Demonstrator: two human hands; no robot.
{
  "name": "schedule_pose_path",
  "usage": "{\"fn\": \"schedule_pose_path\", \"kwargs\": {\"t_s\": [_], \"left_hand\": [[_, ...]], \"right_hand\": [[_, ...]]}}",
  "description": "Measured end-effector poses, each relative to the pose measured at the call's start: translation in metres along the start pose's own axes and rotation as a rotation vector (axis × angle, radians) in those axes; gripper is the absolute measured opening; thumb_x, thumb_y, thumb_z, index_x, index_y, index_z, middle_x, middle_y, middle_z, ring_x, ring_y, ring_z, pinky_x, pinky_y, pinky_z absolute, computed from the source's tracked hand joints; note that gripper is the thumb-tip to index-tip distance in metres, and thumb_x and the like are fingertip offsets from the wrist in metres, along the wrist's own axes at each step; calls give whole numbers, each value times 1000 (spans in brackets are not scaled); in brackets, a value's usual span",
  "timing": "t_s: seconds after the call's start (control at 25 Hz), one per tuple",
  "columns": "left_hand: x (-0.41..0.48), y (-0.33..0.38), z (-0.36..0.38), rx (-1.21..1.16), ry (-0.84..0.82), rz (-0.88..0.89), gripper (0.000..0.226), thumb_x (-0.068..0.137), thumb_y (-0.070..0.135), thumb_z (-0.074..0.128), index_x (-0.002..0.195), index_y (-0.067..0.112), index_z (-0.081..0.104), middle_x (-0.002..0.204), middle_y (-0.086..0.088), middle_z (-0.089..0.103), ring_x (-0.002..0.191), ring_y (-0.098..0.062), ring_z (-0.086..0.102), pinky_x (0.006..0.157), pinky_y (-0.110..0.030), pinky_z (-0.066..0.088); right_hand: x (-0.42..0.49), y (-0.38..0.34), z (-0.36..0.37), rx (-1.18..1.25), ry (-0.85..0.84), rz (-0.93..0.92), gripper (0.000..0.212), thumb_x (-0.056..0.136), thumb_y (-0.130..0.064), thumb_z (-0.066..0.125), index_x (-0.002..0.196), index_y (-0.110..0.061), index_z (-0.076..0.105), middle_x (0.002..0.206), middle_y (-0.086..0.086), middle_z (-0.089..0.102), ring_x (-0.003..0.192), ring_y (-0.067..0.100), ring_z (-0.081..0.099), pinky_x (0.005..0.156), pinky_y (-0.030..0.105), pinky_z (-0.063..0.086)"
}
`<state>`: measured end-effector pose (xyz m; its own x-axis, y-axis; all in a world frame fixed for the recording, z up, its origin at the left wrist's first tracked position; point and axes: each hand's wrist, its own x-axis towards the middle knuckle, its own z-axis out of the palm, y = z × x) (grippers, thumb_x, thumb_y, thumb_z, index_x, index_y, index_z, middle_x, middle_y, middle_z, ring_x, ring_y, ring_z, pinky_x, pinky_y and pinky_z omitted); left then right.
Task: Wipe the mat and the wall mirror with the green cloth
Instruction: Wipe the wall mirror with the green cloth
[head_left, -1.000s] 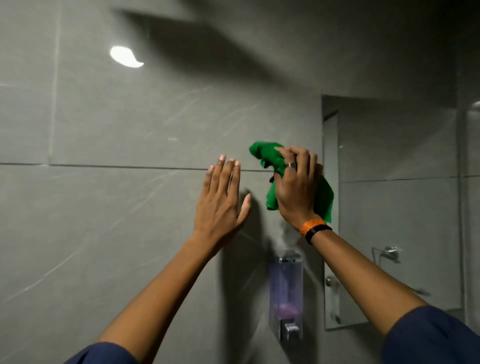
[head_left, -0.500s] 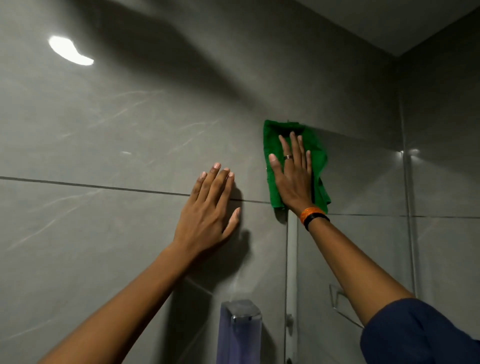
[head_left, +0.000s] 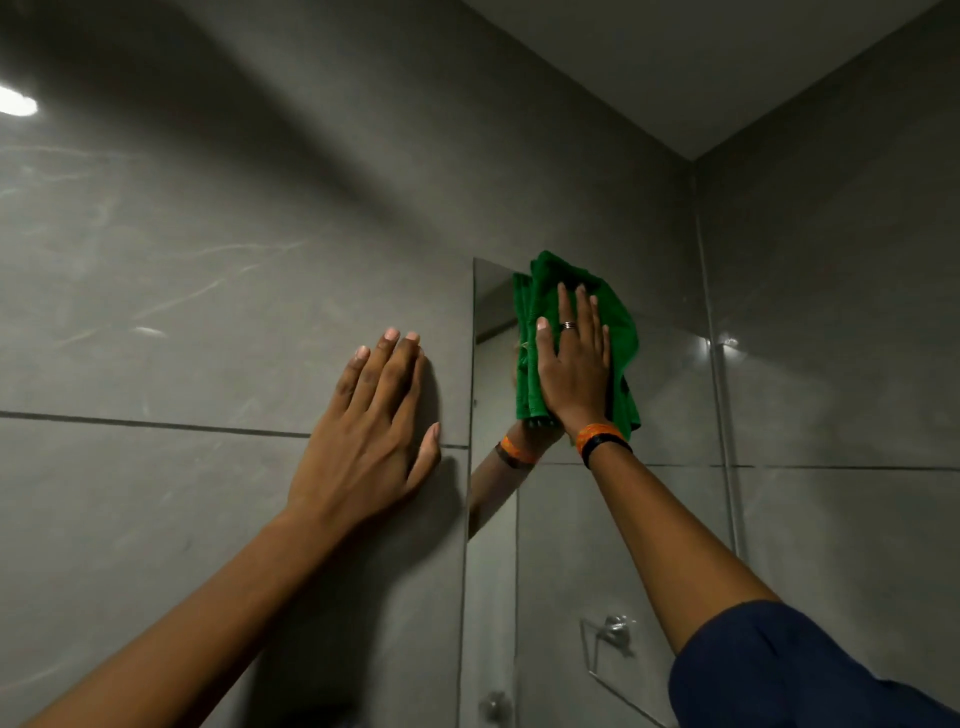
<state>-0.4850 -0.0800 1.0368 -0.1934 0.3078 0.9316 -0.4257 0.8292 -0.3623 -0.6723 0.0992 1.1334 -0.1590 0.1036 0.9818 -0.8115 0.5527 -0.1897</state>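
Observation:
The wall mirror (head_left: 670, 395) hangs on the grey tiled wall, right of centre. Near its top left corner the green cloth (head_left: 621, 332) lies flat against the glass. My right hand (head_left: 574, 364) presses the cloth to the mirror with its fingers spread, a ring on one finger and orange and black bands at the wrist. The hand's reflection shows just below left of it. My left hand (head_left: 374, 431) rests flat and open on the wall tile, just left of the mirror's edge. The mat is not in view.
The grey tiled wall (head_left: 208, 312) fills the left side, and a second wall (head_left: 841, 364) meets it in a corner at the right. A chrome fitting (head_left: 615, 631) is reflected low in the mirror. The ceiling (head_left: 675, 62) is close above.
My right hand has spread the bunched cloth flat against the mirror's top left corner. The view has tilted upwards, and the soap dispenser has dropped out of sight. My left hand stays on the wall.

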Motion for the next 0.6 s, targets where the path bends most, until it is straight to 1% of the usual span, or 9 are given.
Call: {"fn": "schedule_pose_path", "kwargs": {"t_s": [0.16, 0.48, 0.6], "left_hand": [[9, 8, 11, 11, 9, -6, 76, 101, 46, 23, 155, -7, 26, 165, -29, 21, 155, -41, 18, 127, -55, 21], [14, 15, 17, 12, 37, -2, 79, 98, 46, 25, 154, -10, 25, 163, -33, 20, 155, -43, 17, 126, -58, 21], [13, 12, 21, 17, 73, 17, 78, 98, 43, 28, 154, -11, 25, 164, -33, 20, 155, -42, 17, 128, -55, 14]], "right_hand": [[8, 52, -3, -9, 23, 47, 64, 100, -51, 22, 161, -29, 19, 171, 1, 15, 159, 18, 8, 131, 49, 6], [34, 121, -8, 22, 25, 168, 62, 102, -49, 24, 160, -28, 19, 171, 1, 15, 159, 21, 11, 130, 50, 9], [46, 146, -12, 3, 25, 218, 62, 103, -48, 24, 161, -26, 20, 171, 2, 16, 159, 22, 13, 130, 50, 11]]}}
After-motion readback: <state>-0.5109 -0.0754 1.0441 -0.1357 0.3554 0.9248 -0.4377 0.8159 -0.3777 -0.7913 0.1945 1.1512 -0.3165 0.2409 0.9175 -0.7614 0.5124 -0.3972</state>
